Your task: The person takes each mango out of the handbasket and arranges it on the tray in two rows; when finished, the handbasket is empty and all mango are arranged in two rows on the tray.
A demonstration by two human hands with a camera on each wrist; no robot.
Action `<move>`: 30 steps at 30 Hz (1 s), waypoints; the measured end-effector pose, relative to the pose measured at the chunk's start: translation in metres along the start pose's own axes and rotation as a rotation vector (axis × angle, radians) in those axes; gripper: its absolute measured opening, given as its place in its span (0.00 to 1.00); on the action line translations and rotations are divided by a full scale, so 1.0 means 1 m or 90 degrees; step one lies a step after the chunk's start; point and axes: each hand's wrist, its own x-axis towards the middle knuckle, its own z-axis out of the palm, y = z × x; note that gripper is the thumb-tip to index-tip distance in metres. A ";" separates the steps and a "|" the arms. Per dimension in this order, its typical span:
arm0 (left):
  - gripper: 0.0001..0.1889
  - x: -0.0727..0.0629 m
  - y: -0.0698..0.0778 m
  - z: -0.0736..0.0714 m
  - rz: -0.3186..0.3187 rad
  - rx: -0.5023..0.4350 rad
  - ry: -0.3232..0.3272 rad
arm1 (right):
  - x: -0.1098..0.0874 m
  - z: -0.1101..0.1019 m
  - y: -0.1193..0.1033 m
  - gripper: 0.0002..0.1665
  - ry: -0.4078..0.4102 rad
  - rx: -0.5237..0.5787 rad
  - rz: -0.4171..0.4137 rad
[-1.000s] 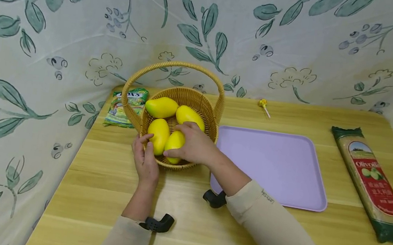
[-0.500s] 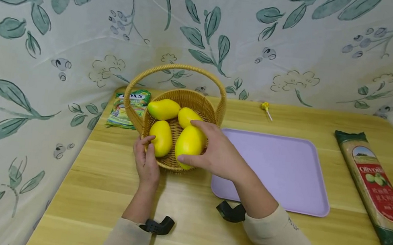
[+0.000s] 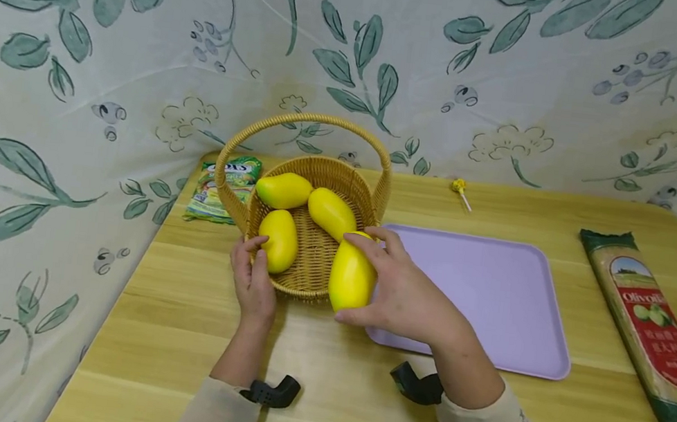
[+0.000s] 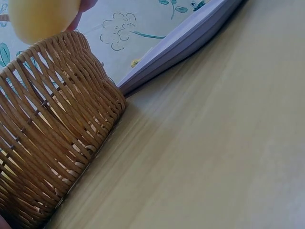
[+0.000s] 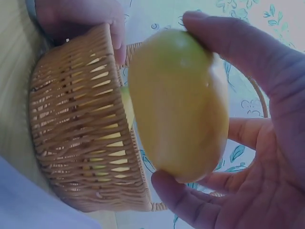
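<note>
Currently right hand pinches mango end to end, above near-right rim of basket; left hand grips rim. I judge mango stiff, fairly light, slippery where glossy; I'd favour taking it round middle.

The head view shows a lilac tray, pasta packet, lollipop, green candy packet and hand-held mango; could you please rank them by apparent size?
1. Lilac tray
2. Pasta packet
3. Mango in the right hand and green candy packet: too close to rank; the mango is nearer the camera, the packet partly hidden.
4. Lollipop
</note>
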 end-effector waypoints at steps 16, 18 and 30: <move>0.14 0.000 0.001 0.000 -0.002 0.013 -0.006 | -0.009 -0.027 0.026 0.70 0.001 -0.043 0.106; 0.14 0.000 0.001 0.000 -0.001 0.013 -0.007 | -0.008 -0.031 0.031 0.72 0.003 -0.029 0.127; 0.14 0.001 0.000 0.001 0.006 0.006 0.007 | 0.009 -0.026 0.069 0.72 0.077 -0.022 0.143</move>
